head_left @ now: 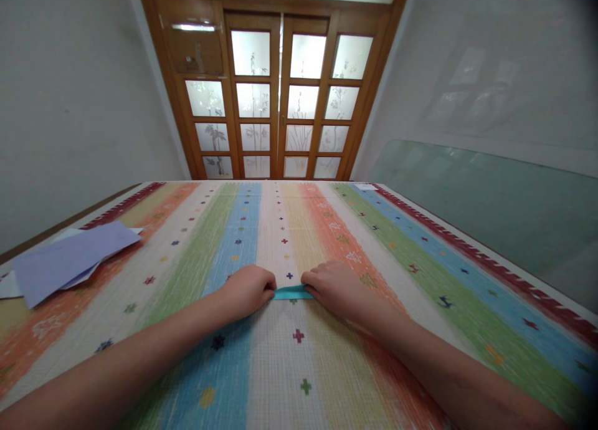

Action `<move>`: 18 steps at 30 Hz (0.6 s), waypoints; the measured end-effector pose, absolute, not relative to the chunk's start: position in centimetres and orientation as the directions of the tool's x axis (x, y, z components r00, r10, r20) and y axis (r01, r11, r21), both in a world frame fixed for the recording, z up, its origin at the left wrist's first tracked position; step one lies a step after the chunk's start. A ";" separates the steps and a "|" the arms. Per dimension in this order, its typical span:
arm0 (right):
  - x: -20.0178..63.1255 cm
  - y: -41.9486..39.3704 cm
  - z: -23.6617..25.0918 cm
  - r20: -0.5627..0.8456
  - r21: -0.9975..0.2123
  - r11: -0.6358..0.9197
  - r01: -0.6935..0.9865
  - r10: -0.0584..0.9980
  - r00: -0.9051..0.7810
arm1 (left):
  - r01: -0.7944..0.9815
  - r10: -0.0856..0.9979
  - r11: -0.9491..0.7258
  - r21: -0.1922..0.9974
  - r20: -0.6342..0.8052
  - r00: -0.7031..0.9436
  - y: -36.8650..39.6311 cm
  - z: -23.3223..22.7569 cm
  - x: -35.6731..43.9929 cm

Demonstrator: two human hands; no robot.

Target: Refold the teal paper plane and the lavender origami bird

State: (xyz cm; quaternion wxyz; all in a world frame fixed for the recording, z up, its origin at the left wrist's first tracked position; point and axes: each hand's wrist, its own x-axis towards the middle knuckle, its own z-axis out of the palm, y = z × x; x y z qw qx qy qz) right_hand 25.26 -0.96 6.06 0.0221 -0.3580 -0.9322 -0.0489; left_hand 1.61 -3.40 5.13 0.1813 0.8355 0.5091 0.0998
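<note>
The desk (420, 255) fills most of what I can see, covered by a striped cloth (243, 230) in green, blue, cream, orange and red, dotted with small crosses. Its near edge is cut off at the bottom, and so are both forearms, which come in from the lower corners and run out of sight before the elbows. Behind the desk stands a wooden door (280, 93) with frosted panes; the etched patterns on the glass are too faint to make out clearly. A pale green sheet leans along the wall to the right, its surface washed with reflections.

At the far left of the desk lies a loose pile of lilac papers (70, 258), partly overlapping white sheets whose edges run off the side.

In the middle, the left hand (247, 290) and the right hand (334, 286) sit knuckles up, close together on the cloth. Between them lies a narrow teal paper strip (292, 292), flat on the cream stripe. Each hand is curled down, fingers bent in and pressing on one end of the strip, so both ends are hidden under the fingertips and only the short middle stretch shows. Whether the fingers pinch the paper or merely press it down, I cannot tell
</note>
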 end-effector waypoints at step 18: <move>31.0 3.7 6.3 -0.061 -0.380 0.658 0.650 0.683 -0.727 | 0.808 0.917 -0.396 0.436 0.137 0.376 -4.9 2.7 -0.3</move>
